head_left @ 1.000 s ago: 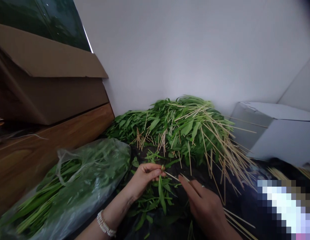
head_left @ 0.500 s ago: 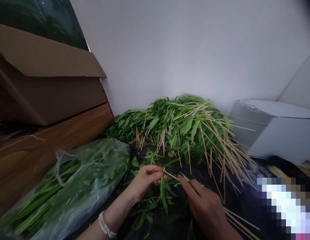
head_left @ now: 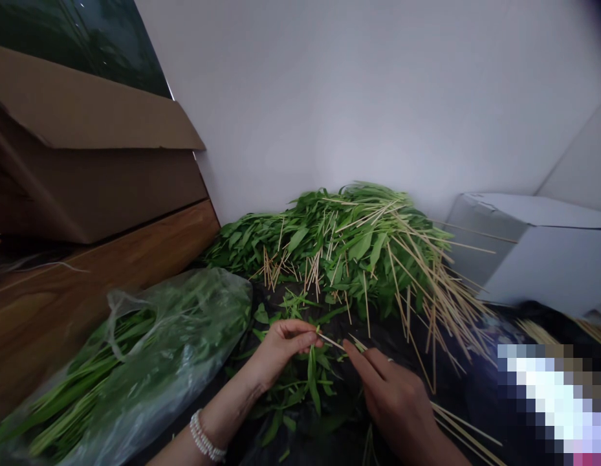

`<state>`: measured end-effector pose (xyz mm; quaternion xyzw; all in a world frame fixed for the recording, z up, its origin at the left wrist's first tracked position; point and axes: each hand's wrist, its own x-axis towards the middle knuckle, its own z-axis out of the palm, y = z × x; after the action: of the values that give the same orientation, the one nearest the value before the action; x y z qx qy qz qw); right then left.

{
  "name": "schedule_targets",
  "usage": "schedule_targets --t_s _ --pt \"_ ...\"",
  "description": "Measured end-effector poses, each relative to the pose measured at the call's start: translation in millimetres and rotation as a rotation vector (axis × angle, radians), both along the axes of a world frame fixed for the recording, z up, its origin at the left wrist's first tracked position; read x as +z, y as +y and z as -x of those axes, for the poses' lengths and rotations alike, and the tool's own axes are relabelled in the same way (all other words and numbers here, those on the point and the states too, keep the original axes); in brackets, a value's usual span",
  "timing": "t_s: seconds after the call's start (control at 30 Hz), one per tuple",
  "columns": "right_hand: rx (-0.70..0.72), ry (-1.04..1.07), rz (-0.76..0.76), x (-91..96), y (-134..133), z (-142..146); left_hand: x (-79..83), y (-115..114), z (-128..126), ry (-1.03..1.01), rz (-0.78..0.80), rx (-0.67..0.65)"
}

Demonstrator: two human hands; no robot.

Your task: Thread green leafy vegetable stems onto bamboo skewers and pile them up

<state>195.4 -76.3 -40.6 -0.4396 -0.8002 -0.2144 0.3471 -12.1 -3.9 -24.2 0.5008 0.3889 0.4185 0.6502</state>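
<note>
My left hand [head_left: 289, 342] pinches a leafy green stem [head_left: 312, 382] between thumb and fingers, its leaves hanging below. A thin bamboo skewer [head_left: 332, 341] runs from this pinch to the fingertips of my right hand [head_left: 396, 391]. My right hand is closed around the skewer, and more skewers [head_left: 468, 427] stick out behind it. Whether the skewer pierces the stem is hidden by my left fingers. Loose leaves [head_left: 275, 424] lie under my hands on black sheeting [head_left: 339, 440]. Beyond them is a big heap of skewered greens [head_left: 358, 239].
On the left lies a clear plastic bag [head_left: 184, 382] filled with long-stemmed greens. Behind it, a cardboard box [head_left: 120, 188] sits on a wooden surface [head_left: 149, 249]. A white box [head_left: 547, 265] stands at right, and a white wall [head_left: 329, 97] rises behind the heap.
Almost nothing differs. My right hand has shifted very slightly left, and the leaves hanging under my left hand have swung a little left.
</note>
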Motion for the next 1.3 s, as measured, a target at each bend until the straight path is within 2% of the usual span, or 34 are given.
schedule_targets --t_s 0.17,0.43,0.63,0.9,1.03,1.13,1.2,1.3 --pt "0.002 0.007 0.007 -4.1 -0.7 1.1 0.9 -1.0 0.0 0.041 -0.039 -0.02" --pt "0.027 0.023 0.004 -1.1 -3.1 7.4 -0.3 -4.6 -3.5 0.049 0.001 -0.045" --pt "0.038 0.025 -0.015 3.3 -3.5 13.7 0.3 -12.1 -10.9 0.093 0.003 -0.157" --pt "0.017 0.043 0.004 0.9 -1.7 10.9 6.7 -6.9 -4.3 0.087 -0.068 -0.045" --pt "0.037 0.045 0.016 1.9 -3.0 12.4 3.0 -11.8 -10.2 0.104 -0.036 -0.07" --pt "0.034 0.049 0.023 2.1 -2.0 11.5 2.2 -10.5 -9.7 0.116 -0.074 -0.093" --pt "0.012 0.062 0.006 1.3 -0.3 8.3 4.4 -4.0 -3.3 0.156 -0.136 -0.027" --pt "-0.039 0.102 0.009 -0.8 2.6 1.1 7.1 11.6 13.3 0.347 -0.332 0.218"
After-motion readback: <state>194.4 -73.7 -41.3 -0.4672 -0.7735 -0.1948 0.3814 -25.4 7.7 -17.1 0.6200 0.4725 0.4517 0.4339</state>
